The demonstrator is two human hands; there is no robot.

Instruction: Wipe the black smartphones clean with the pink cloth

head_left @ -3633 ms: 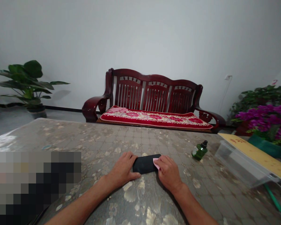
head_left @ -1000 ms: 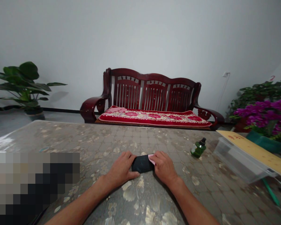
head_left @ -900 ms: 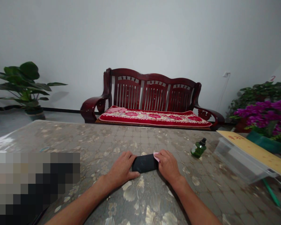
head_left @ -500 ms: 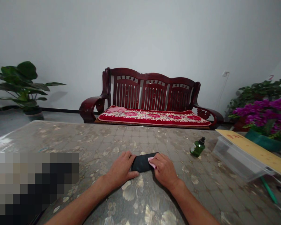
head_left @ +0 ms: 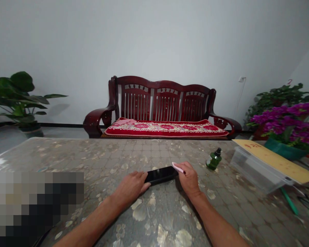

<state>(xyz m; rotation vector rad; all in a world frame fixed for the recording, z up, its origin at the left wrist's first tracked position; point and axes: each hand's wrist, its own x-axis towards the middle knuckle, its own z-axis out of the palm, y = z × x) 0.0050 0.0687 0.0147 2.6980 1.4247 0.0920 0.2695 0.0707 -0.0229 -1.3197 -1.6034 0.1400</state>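
Observation:
A black phone (head_left: 161,174) lies flat on the patterned table (head_left: 98,157), just ahead of me. My left hand (head_left: 130,187) rests on the table with its fingers closed against the phone's left end, holding it. My right hand (head_left: 189,177) is at the phone's right end, its fingers pinched on a small pink cloth (head_left: 177,167) raised a little above the phone's corner.
A small green bottle (head_left: 213,160) stands to the right of the phone. Further right sits a clear plastic box (head_left: 257,169) under a yellow board (head_left: 275,160), beside purple flowers (head_left: 290,120). A red wooden bench (head_left: 164,113) stands behind the table. A blurred patch covers the lower left.
My right hand has slid the pink cloth back and forth over the phone's right half and now lifts it off the right corner. The left hand stayed on the phone's left end.

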